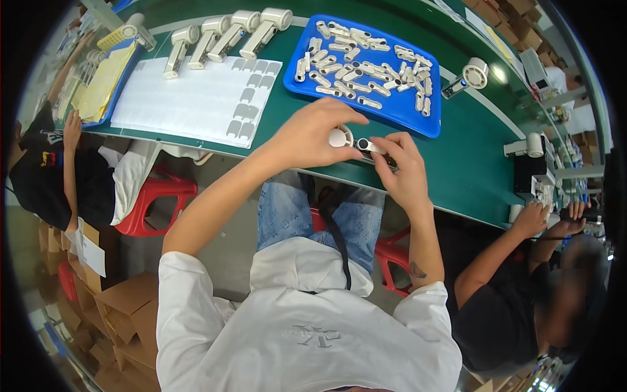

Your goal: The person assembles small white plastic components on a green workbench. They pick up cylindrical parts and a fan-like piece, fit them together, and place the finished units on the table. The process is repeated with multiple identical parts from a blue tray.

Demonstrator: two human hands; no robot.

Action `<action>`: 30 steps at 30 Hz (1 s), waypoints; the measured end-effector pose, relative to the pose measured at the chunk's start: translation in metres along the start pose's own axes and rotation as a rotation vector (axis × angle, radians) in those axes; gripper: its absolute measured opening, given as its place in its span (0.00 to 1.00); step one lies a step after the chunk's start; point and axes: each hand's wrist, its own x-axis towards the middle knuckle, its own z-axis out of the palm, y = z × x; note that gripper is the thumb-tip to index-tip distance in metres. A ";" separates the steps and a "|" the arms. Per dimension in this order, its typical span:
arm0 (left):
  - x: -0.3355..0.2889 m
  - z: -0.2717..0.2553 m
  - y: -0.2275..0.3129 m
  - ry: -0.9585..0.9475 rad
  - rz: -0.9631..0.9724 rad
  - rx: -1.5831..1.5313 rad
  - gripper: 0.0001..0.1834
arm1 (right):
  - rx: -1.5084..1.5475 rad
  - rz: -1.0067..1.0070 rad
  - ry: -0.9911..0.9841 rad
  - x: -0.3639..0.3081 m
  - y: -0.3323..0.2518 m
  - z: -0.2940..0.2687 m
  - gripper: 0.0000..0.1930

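At the near edge of the green table, my left hand (312, 136) curls its fingers and thumb around the round white head of a handheld fan (338, 138). The fan lies with its handle pointing right. My right hand (406, 163) is closed, its thumb and fingertips pinching a small white elongated cover with a dark round spot (364, 144) against the fan's handle. My right fingers partly hide the handle. Just beyond my hands, a blue tray (294, 80) holds several similar small white parts with dark ends.
Several white handheld fans (266, 34) stand at the back left, beside a white sheet (179, 98) with grey pieces along one edge. Another fan (471, 75) is right of the tray. Co-workers sit on both sides; a person's hands (532, 219) work at the right.
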 end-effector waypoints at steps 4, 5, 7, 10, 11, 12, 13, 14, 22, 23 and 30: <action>-0.005 0.020 -0.008 -0.111 -0.062 0.006 0.24 | 0.022 -0.022 -0.039 0.003 -0.001 0.000 0.12; -0.004 0.022 -0.006 -0.119 -0.084 0.001 0.23 | 0.020 -0.003 -0.044 0.000 0.001 -0.001 0.12; -0.006 0.023 -0.005 -0.076 -0.085 -0.023 0.21 | 0.039 0.017 -0.061 0.001 -0.003 -0.001 0.12; -0.016 0.023 -0.010 0.008 -0.054 0.008 0.21 | 0.021 0.022 -0.093 0.007 -0.016 0.001 0.12; -0.020 0.026 -0.013 0.038 -0.020 -0.022 0.22 | -0.034 -0.006 -0.086 0.006 -0.016 0.003 0.12; -0.018 0.028 -0.015 0.061 0.008 -0.030 0.22 | -0.066 -0.043 -0.071 0.003 -0.012 0.004 0.12; -0.013 0.027 -0.014 -0.023 0.069 -0.056 0.23 | -0.022 0.023 -0.044 -0.004 -0.013 0.003 0.11; -0.007 0.032 -0.013 -0.065 0.099 -0.038 0.22 | -0.091 0.019 -0.029 -0.010 -0.009 -0.002 0.12; -0.020 0.036 -0.020 -0.030 0.004 0.016 0.20 | -0.056 0.009 -0.118 0.004 -0.018 0.004 0.11; -0.022 0.038 -0.018 -0.044 -0.003 0.000 0.20 | -0.062 0.028 -0.141 0.000 -0.019 0.001 0.12; -0.018 0.042 -0.027 0.037 0.086 0.055 0.17 | -0.290 0.002 -0.159 0.006 -0.028 0.001 0.14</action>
